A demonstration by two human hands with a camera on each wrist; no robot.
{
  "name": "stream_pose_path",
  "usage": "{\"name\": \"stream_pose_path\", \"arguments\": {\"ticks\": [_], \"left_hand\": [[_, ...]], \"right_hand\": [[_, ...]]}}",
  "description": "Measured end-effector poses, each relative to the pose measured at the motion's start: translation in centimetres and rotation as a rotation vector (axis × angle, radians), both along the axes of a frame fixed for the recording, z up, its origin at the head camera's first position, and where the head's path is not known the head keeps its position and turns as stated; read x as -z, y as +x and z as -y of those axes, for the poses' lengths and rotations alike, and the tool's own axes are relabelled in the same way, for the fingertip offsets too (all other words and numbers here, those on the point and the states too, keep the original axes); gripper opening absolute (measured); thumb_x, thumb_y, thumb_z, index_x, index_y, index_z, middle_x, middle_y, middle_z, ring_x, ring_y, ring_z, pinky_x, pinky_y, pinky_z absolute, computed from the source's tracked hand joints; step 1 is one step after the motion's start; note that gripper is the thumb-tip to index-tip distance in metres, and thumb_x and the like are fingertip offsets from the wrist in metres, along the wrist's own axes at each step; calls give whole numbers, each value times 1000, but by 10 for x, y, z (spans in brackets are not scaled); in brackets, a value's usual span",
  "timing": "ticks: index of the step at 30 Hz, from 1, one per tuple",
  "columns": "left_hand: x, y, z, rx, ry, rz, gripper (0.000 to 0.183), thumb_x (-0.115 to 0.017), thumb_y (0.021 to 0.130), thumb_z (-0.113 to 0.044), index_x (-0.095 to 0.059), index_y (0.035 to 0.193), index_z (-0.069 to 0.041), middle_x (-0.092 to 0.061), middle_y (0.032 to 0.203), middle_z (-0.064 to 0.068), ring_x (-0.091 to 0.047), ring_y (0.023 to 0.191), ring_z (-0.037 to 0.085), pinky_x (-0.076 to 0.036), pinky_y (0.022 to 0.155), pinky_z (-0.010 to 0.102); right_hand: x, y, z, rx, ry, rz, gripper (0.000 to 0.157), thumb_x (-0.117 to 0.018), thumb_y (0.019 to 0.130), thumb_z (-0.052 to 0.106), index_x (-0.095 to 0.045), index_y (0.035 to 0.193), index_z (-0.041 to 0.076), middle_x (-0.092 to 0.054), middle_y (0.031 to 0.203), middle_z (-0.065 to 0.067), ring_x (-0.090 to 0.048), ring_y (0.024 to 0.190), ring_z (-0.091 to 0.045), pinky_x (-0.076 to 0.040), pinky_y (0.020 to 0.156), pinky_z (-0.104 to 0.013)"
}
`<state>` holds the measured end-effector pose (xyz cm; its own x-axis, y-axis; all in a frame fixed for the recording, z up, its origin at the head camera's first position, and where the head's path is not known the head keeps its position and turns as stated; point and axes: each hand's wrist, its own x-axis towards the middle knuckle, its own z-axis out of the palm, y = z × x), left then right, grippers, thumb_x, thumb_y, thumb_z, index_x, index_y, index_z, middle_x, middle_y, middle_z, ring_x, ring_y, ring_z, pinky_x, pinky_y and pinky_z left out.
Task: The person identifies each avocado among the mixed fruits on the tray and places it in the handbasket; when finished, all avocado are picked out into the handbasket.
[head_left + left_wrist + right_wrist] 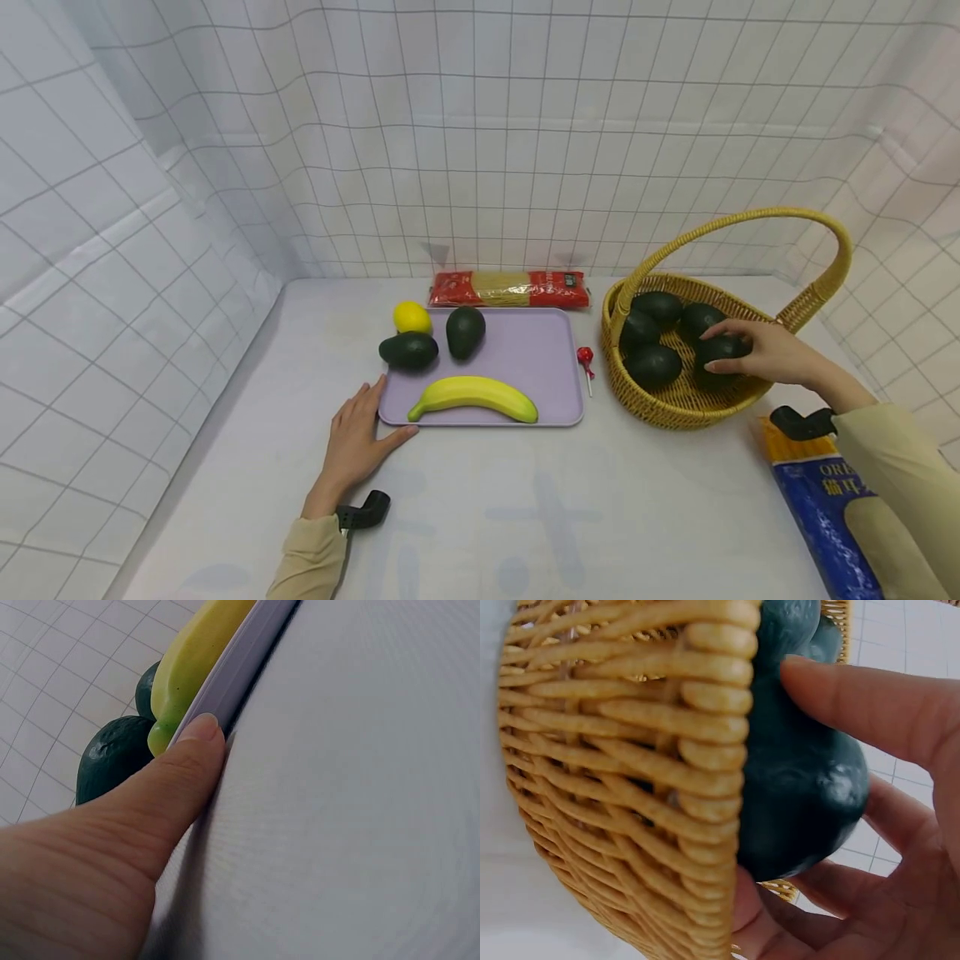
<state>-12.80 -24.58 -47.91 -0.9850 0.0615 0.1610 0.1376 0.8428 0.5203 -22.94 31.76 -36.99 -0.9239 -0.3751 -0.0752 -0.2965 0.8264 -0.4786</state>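
Dark-green avocado (802, 802) in its grasp, the right hand (772, 354) is holding on from above, perhaps because the wicker basket (660, 410) is walling the avocado in; the left hand (356, 442) (spread loosely) is touching the lilac tray (525, 350), seemingly steadying it.

The basket (678, 417) is golden, its avocados (654, 367) dark green; the tray (528, 350) lilac, the banana (472, 392) along its near edge yellow; the packet (498, 288) at the counter's (645, 508) far edge red and yellow; the backdrop (487, 150) white, grey-gridded.
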Motion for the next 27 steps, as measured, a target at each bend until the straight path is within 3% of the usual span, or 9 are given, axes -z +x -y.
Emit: {"name": "stream_pose_path", "arguments": {"ticks": [7,14,22,27], "left_hand": [[1,0,0,-1,-4,10,93,-70,82,-48,-24,149,-3,-29,149,24,-18,138,39,-11,107,58],[2,0,1,-5,-13,1,94,-70,82,-48,-24,149,-3,-30,148,24,-18,138,39,-11,107,58],[1,-1,0,1,-7,10,94,-71,82,-47,-24,149,-2,-29,149,23,-17,138,38,-10,107,57],[0,0,0,1,-7,10,94,-71,82,-46,-24,149,-2,-29,148,24,-17,138,38,-10,107,57]], "right_hand": [[0,-3,1,-16,42,23,55,-74,81,42,-61,121,8,-59,111,-18,-54,91,-31,-45,73,-45],[0,-5,2,-15,66,-5,54,-71,84,38,-58,121,1,-59,110,-26,-56,98,-40,-47,76,-53],[0,-9,-1,-26,116,-63,52,-71,86,35,-59,118,-5,-63,99,-23,-59,87,-36,-48,70,-52],[-2,-7,1,-35,115,-60,50,-70,87,31,-60,119,-5,-63,98,-23,-55,73,-23,-46,66,-43]]}}
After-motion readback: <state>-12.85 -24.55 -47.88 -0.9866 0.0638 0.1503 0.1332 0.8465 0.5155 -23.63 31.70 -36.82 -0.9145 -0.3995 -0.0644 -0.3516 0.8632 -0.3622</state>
